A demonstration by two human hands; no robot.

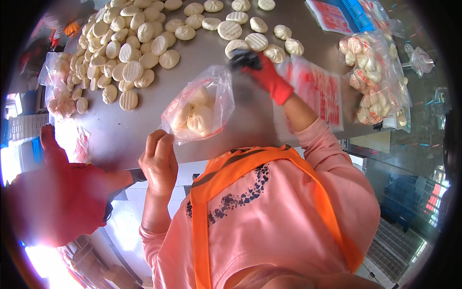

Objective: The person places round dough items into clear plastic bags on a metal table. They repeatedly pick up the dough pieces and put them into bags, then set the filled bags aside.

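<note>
My bare left hand (pixel 158 159) pinches the near-left edge of a clear plastic bag (pixel 222 97) with red printing. Its mouth gapes to the right, and several pale buns (pixel 200 119) lie inside. In a red and black work glove, my right hand (pixel 254 67) is over the metal table, blurred by motion. Its dark fingertips overlap the near edge of a flat-sided bun (pixel 236 47); whether they grip it cannot be made out. A pleated bun (pixel 274 53) lies just right of the glove.
A large heap of buns (pixel 133 50) covers the table's (pixel 151 108) far left, with more scattered rightward. Flat printed bags (pixel 321 97) lie at right, near filled bags (pixel 371 79) and a blue basket (pixel 357 14). Another person in red (pixel 65 198) stands at left beside filled bags (pixel 59 86).
</note>
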